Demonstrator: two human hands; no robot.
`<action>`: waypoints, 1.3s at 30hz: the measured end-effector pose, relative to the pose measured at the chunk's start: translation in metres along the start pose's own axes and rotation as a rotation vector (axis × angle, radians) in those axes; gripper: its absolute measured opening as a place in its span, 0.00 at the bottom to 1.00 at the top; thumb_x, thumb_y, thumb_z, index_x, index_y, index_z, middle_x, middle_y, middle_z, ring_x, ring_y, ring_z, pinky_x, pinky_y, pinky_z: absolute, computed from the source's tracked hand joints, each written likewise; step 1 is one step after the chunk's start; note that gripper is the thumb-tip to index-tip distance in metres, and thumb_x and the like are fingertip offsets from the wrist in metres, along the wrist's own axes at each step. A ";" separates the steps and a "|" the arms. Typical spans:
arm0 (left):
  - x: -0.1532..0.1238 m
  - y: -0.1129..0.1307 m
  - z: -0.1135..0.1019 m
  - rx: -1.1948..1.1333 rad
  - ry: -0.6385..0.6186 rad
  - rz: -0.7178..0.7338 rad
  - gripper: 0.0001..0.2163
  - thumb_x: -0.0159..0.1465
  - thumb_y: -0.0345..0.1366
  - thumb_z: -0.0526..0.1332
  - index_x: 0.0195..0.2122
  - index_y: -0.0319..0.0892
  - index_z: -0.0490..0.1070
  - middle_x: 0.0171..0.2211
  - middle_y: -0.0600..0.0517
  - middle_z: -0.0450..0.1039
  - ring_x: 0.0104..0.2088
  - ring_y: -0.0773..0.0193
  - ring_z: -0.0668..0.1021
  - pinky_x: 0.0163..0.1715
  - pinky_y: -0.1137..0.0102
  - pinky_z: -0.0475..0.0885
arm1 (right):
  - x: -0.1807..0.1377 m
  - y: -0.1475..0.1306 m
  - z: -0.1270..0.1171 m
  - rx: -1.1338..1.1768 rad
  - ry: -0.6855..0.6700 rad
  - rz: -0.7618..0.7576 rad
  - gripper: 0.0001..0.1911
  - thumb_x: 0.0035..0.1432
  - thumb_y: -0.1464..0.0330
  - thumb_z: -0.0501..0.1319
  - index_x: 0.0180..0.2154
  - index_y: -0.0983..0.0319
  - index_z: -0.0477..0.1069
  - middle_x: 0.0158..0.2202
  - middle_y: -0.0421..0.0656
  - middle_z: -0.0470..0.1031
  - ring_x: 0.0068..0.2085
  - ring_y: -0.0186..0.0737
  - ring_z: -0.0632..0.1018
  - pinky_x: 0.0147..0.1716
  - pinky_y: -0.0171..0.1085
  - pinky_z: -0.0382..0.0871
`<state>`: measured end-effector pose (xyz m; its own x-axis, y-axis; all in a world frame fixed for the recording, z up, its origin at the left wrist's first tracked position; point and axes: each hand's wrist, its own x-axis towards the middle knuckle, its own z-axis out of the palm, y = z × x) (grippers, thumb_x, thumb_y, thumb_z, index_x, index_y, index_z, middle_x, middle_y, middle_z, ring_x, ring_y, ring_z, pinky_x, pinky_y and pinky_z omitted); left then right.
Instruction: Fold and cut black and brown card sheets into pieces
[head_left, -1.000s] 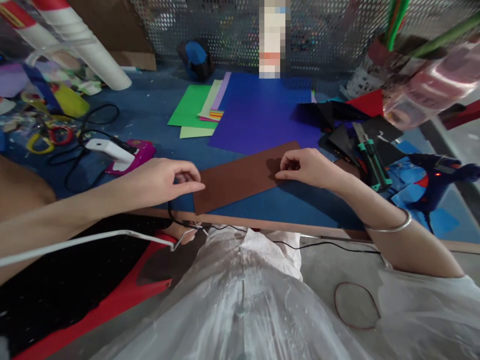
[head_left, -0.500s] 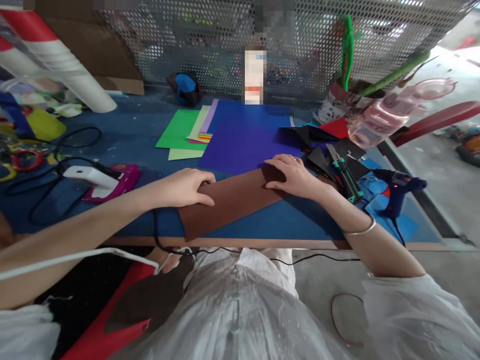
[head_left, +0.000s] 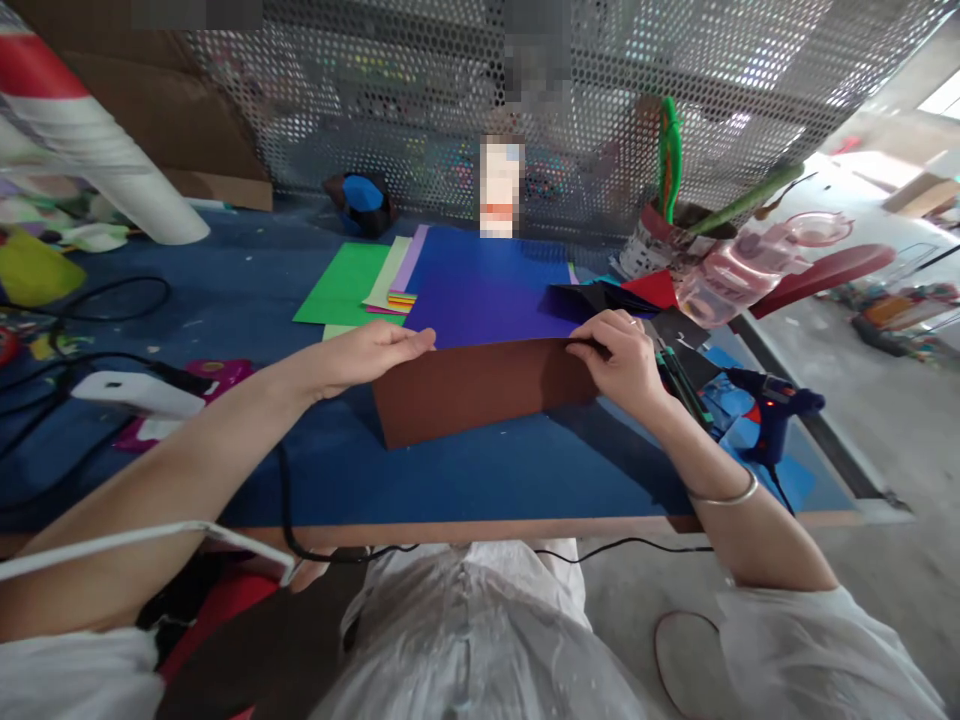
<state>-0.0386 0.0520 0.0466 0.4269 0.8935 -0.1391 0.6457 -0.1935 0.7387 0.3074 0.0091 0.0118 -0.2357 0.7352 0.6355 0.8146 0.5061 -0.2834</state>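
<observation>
A strip of brown paper [head_left: 472, 390] stands tilted up on its long edge over the blue table top. My left hand [head_left: 367, 355] pinches its upper left corner, thumb along the top edge. The upper right part is gripped between thumb and fingers of my right hand [head_left: 619, 360]. Behind the strip lies a dark blue sheet [head_left: 487, 290], and its near edge is hidden by the brown paper. Green paper [head_left: 341, 285] and other coloured sheets stick out from under the blue one on the left.
Right of my right hand lie a utility knife [head_left: 684, 385], black paper scraps [head_left: 679, 335] and a blue glue gun [head_left: 776, 405]. A pink bottle [head_left: 731, 265] stands behind them. At left are a white plug [head_left: 135, 390] and black cables. A metal mesh panel [head_left: 420, 110] closes the back.
Both hands have closed on the upper edge of the brown paper and raised it from lying nearly flat to a steep tilt. The head view has shifted slightly.
</observation>
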 end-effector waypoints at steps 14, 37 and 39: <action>0.000 -0.008 -0.005 0.027 0.463 0.126 0.16 0.72 0.47 0.57 0.46 0.41 0.78 0.53 0.45 0.82 0.55 0.54 0.80 0.56 0.60 0.72 | -0.004 -0.016 0.000 0.096 0.004 0.114 0.08 0.66 0.69 0.63 0.41 0.56 0.82 0.38 0.44 0.83 0.40 0.45 0.82 0.41 0.43 0.75; -0.022 0.004 0.072 0.525 -0.134 0.435 0.53 0.54 0.66 0.69 0.73 0.38 0.58 0.71 0.37 0.64 0.69 0.39 0.69 0.69 0.49 0.63 | -0.085 0.034 -0.078 -0.622 -0.309 0.575 0.26 0.66 0.55 0.60 0.58 0.64 0.74 0.47 0.57 0.79 0.44 0.60 0.80 0.38 0.50 0.74; -0.025 0.009 0.074 0.518 -0.178 0.432 0.52 0.54 0.62 0.72 0.73 0.39 0.57 0.72 0.38 0.63 0.70 0.39 0.68 0.70 0.50 0.62 | -0.092 0.035 -0.075 -0.586 -0.260 0.562 0.27 0.64 0.58 0.61 0.59 0.64 0.74 0.46 0.57 0.78 0.41 0.58 0.80 0.36 0.49 0.74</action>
<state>0.0033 -0.0016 0.0075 0.7826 0.6211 -0.0425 0.5942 -0.7248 0.3488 0.3978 -0.0745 -0.0027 0.2300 0.9237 0.3064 0.9728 -0.2273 -0.0448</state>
